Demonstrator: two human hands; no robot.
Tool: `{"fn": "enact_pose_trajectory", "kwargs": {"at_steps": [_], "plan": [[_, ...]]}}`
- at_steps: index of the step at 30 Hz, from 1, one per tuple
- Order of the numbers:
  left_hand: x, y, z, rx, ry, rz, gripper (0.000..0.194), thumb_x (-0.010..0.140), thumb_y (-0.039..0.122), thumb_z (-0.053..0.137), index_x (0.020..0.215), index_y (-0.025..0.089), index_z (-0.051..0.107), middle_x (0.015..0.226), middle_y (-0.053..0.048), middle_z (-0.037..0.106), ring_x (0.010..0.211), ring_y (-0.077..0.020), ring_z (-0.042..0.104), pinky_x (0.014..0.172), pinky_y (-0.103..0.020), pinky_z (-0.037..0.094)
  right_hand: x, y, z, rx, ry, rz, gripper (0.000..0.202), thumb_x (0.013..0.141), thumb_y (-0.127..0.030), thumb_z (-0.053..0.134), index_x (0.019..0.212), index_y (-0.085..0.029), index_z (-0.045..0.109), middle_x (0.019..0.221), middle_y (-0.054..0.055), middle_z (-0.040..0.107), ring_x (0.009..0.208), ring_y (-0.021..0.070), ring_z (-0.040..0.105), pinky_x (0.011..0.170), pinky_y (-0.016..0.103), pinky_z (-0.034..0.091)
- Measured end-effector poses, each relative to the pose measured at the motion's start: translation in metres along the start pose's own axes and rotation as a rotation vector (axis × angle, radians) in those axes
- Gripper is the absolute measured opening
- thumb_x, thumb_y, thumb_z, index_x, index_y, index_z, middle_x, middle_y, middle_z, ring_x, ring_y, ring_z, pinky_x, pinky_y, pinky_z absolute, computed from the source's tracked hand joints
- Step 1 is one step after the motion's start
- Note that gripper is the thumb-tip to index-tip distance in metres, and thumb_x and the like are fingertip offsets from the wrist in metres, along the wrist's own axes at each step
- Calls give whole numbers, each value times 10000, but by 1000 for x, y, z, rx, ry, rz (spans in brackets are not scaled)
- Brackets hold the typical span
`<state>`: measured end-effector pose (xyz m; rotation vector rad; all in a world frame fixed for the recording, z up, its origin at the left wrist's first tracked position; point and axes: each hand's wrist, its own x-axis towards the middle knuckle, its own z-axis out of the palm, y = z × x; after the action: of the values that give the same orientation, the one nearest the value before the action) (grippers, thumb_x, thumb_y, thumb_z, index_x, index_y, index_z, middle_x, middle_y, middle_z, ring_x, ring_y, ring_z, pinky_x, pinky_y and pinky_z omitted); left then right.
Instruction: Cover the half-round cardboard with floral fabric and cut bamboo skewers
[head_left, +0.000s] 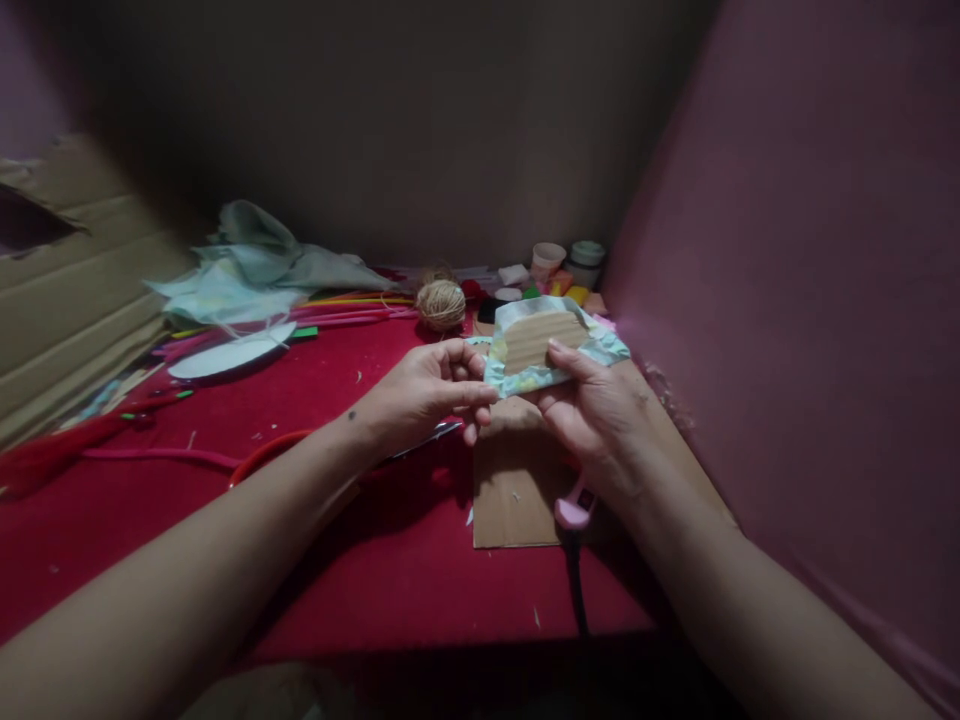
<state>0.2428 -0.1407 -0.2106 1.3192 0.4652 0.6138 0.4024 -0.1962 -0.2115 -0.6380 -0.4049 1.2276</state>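
Note:
A piece of brown cardboard point(529, 342) with pale blue patterned fabric point(517, 380) folded round its edges is held up above the table. My right hand point(589, 400) grips its right part, with the thumb lying on the cardboard face. At the left edge, my left hand point(454, 385) pinches the fabric between thumb and fingers. Beneath them lies a flat cardboard sheet point(510, 490). Below my right hand shows the pink end of a tool point(575, 508) with a black cord. Scissors with a red handle point(266, 452) are partly hidden beneath my left forearm.
Twine ball point(441, 303), pale fabric point(255, 265) and a white oval piece point(232, 352) lie on the red-covered table point(360, 600). Cups point(548, 260) stand at the back. A cardboard panel point(90, 270) rises at left; a pink wall point(810, 300) stands at right.

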Motion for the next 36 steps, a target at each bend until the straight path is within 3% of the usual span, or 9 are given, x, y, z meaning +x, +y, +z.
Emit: {"fn": "enact_pose_trajectory", "kwargs": {"at_steps": [10,15,20,25,27,30,31,33,36], "plan": [[2,-3,5,26,106,-113,341,637,125,754,736,180,432,510,36,564,400,-113,553,330,-194,466,-4,7,-1,-48,-88,19,232,733,-76,573,929,-196,604,884,38,682,974,219,616,873,447,515],[2,-4,3,68,108,-142,359,643,185,766,723,194,417,505,33,579,358,-103,511,302,-200,444,-5,10,-1,-59,-120,-2,233,725,-68,580,920,-191,609,881,32,692,977,221,623,888,448,508],[1,-6,4,183,146,-114,377,660,313,774,712,201,417,452,45,554,283,-100,454,246,-179,340,-7,10,0,-100,-130,32,210,722,-93,599,907,-188,627,880,41,702,972,226,632,894,447,507],[0,1,-3,110,-16,-98,377,734,488,691,782,173,489,514,-14,613,364,-121,541,341,-192,407,-5,6,0,-104,-140,-32,262,728,-102,597,961,-218,624,920,25,702,1006,223,623,904,452,506],[0,3,-6,71,62,-84,420,758,564,633,813,164,518,570,-20,617,405,-118,552,355,-200,420,-2,2,-2,-106,-124,-74,284,732,-94,584,981,-226,619,904,19,702,1014,216,620,911,451,504],[0,2,-8,150,328,-13,350,785,494,632,730,169,513,551,25,548,383,-81,481,334,-179,366,5,-10,-6,-121,-123,-142,268,740,-113,578,979,-229,614,868,6,697,1005,203,626,917,443,504],[0,1,-5,211,379,6,340,809,471,606,689,170,501,526,34,522,360,-70,444,323,-174,330,7,-15,-8,-124,-126,-165,253,741,-120,581,967,-231,613,862,0,695,997,197,630,917,439,506],[-4,1,6,366,362,12,378,866,450,507,614,171,474,477,38,479,329,-60,382,323,-181,282,11,-26,-11,-103,-133,-212,223,744,-128,586,939,-233,611,856,-12,692,978,182,638,924,425,504],[-12,-1,41,676,148,58,328,882,395,464,656,171,543,561,5,556,442,-97,489,442,-214,393,15,-37,-13,-43,-103,-280,212,747,-97,570,910,-226,608,812,-25,686,926,159,652,933,401,502]]}}
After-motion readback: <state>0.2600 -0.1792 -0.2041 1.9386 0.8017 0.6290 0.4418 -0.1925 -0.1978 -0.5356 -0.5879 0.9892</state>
